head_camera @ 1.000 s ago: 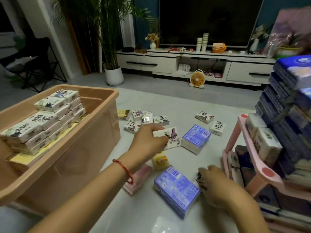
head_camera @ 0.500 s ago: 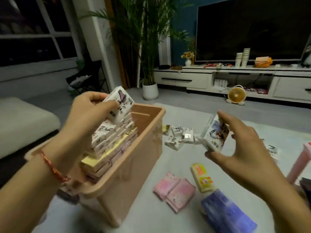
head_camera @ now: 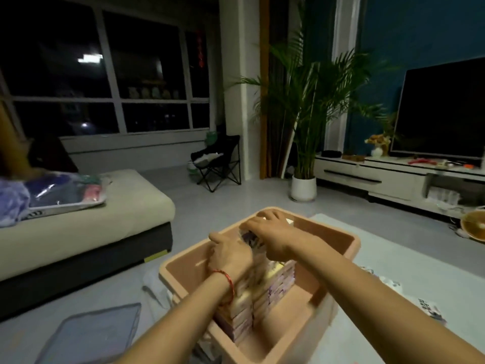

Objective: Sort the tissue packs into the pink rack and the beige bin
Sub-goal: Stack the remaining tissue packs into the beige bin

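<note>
Tissue packs (head_camera: 265, 292) stood stacked inside the beige bin (head_camera: 341, 243). On top of the stack, the left hand (head_camera: 231, 254) and right hand (head_camera: 273, 233) met over a purple-printed pack (head_camera: 249, 237). Blur hid whether either hand's fingers gripped it. Beyond stood a potted palm (head_camera: 305, 143).

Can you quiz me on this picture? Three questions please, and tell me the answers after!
1. True or false: the tissue packs in the beige bin lie in one flat layer.
2. Whose wrist wears the red bracelet? A) left hand B) right hand
3. Fill in: the potted plant stands in a ____ pot.

Key: 1 false, they are stacked high; 2 A; 3 white.
</note>
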A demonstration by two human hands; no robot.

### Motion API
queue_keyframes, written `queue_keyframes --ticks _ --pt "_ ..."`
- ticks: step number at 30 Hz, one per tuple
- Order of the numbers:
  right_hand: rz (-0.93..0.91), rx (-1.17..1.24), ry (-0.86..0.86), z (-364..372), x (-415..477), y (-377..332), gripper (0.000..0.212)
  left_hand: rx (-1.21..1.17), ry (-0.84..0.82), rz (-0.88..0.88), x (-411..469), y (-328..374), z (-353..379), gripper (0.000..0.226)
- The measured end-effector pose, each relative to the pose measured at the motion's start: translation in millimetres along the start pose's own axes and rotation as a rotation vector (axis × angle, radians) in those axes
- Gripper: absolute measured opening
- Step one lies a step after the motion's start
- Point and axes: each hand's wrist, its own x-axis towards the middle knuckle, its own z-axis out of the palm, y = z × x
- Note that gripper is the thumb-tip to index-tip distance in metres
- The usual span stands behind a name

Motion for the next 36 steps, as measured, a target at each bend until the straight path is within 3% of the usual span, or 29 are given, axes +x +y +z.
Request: queue_keyframes --ticks 3,6,9,11,15,17,20,27,32,36 --pt "-0.016 -0.040 -0.017 10.9 11.6 0.6 0.060 -0.018 0.031 -0.009 10.1 -3.8 0.1 0.026" --pt "0.023 -0.007 0.032 24.7 15.4 4.0 0.058 0.066 0.095 0.035 9.8 -3.1 -4.0 0.052" --pt "0.059 0.080 0.113 29.6 17.1 6.9 0.052 0.303 0.140 0.066 17.9 -8.5 -3.2 0.060" --pt "0.085 0.168 0.141 30.3 16.8 6.6 0.047 0.372 0.160 0.073 20.5 -8.9 -4.5 0.057" --pt "0.210 0.410 0.178 28.2 10.5 1.3 0.023 0.287 0.176 0.100 17.9 -13.6 -8.0 0.041" --pt "0.280 0.396 0.179 26.6 9.3 1.2 0.015 0.291 0.119 0.129 17.5 -17.1 -9.5 0.035" --pt "0.339 0.294 0.111 28.4 11.0 2.6 0.017 0.273 0.064 0.180 17.0 -17.4 -7.8 0.022" --pt "0.325 0.346 0.027 34.7 14.7 4.0 0.022 0.248 0.060 0.192 18.0 -18.8 -7.6 0.014" --pt "0.370 0.369 0.013 32.1 12.5 3.2 0.023 0.248 0.018 0.185 23.7 -26.0 -5.7 0.032" --pt "0.233 0.573 -0.304 30.9 8.5 -3.8 0.032 0.283 0.007 0.176 25.9 -28.7 -5.4 0.026"
